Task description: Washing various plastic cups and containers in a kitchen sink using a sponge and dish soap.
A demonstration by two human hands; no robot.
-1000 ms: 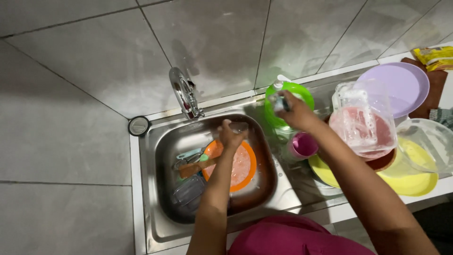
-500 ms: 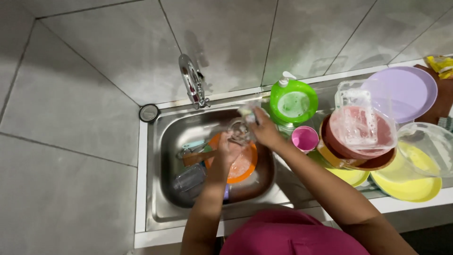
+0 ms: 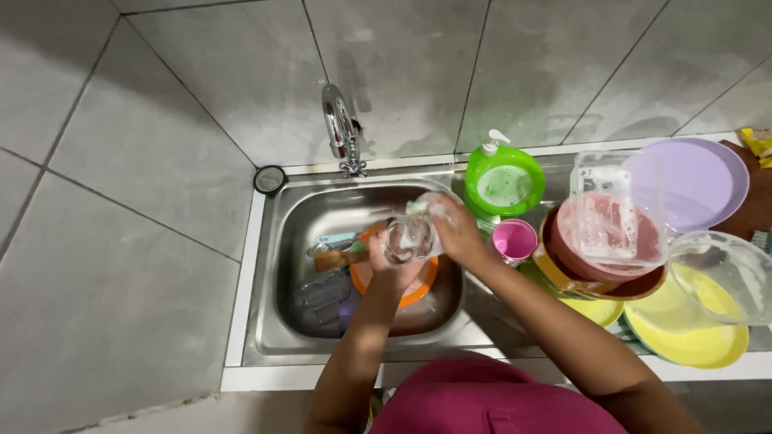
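I have the glass [image 3: 408, 239] up over the sink [image 3: 277, 241], left hand [image 3: 394, 269] cupped under and around it, gripping it from below. My right hand [image 3: 458, 233] is closed on the far side of the glass, and a bit of pale green sponge [image 3: 418, 206] shows at its fingertips, pressed to the rim. So I judge this is the scrubbing step, soap on and not yet rinsed.

Beneath my hands lies an orange plate [image 3: 418, 289], with another clear glass [image 3: 322, 293] to the left of it in the basin. Just right of my right hand stands a pink cup [image 3: 515, 239], and beyond that the green soap tub [image 3: 505, 183]. The tap [image 3: 342, 128] is further off, up and left.

Next I would need to turn the glass while keeping a firm hold, since it looks slippery.
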